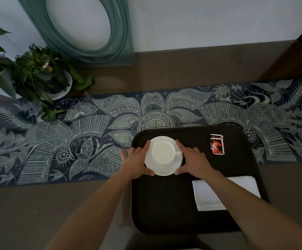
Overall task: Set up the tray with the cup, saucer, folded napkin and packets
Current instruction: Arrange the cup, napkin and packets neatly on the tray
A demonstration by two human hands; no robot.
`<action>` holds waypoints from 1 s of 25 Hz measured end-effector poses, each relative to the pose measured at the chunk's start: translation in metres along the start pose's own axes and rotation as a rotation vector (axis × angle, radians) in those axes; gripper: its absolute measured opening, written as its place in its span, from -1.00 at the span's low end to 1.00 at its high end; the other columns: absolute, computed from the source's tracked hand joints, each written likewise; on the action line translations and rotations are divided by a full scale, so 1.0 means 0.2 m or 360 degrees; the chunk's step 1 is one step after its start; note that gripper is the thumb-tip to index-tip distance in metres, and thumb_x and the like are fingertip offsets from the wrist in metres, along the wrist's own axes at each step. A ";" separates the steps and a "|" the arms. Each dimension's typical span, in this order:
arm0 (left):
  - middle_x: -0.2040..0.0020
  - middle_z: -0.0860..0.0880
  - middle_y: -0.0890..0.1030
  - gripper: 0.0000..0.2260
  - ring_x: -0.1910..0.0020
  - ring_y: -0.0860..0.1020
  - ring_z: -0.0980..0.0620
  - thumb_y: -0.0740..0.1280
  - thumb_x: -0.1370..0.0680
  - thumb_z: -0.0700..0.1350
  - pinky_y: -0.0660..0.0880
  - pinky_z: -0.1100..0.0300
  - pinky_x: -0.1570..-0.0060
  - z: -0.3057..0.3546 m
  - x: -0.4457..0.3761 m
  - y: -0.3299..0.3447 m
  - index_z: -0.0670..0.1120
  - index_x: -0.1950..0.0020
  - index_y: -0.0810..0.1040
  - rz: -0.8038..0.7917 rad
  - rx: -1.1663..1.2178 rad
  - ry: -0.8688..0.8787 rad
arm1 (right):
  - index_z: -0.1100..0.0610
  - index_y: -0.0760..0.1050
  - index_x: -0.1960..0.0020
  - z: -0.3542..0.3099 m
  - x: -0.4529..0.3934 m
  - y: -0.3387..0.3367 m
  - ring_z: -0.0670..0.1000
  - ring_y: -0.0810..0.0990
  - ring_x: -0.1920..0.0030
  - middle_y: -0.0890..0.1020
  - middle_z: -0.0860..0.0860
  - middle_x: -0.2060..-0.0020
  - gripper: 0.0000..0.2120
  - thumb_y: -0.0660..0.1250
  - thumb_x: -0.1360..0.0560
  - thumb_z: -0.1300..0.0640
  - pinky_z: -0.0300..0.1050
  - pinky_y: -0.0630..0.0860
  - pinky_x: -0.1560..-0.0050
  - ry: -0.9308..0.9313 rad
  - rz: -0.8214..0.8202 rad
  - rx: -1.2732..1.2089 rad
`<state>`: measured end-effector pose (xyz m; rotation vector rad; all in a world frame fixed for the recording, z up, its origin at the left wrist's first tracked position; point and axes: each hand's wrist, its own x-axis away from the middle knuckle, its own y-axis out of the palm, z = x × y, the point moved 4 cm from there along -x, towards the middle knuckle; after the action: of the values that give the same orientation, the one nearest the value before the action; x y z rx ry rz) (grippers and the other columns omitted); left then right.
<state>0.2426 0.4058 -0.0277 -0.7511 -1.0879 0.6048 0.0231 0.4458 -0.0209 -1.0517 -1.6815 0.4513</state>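
A black tray (164,204) lies on the table in front of me. At its far left corner a white cup (163,152) stands on a white saucer (161,169), handle pointing right. My left hand (137,159) grips the saucer's left rim and my right hand (192,160) grips its right rim. Red and black packets (216,144) lie at the tray's far right. A folded white napkin (207,197) rests along the tray's right side, partly under my right forearm.
A dark blue patterned runner (74,134) crosses the brown table under the tray's far end. A potted plant (38,76) stands at the far left. A teal glass ornament with an oval opening (92,51) leans by the white wall.
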 end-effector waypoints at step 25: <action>-0.28 -0.05 0.46 -0.56 -0.35 0.34 -0.12 0.24 -0.52 0.23 0.10 -0.17 -0.40 0.07 0.42 0.14 0.06 -0.33 0.47 0.0176 -0.0414 0.0021 | -0.02 0.28 -0.48 0.02 0.46 0.15 0.12 0.30 -0.40 0.36 0.05 -0.41 -0.45 0.17 -0.56 -0.21 0.15 0.29 -0.36 0.0210 0.0078 0.0526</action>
<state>0.2575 0.4903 0.0010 -1.0448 -1.1307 0.5567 0.0256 0.5378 0.0090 -0.8600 -1.4090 0.6524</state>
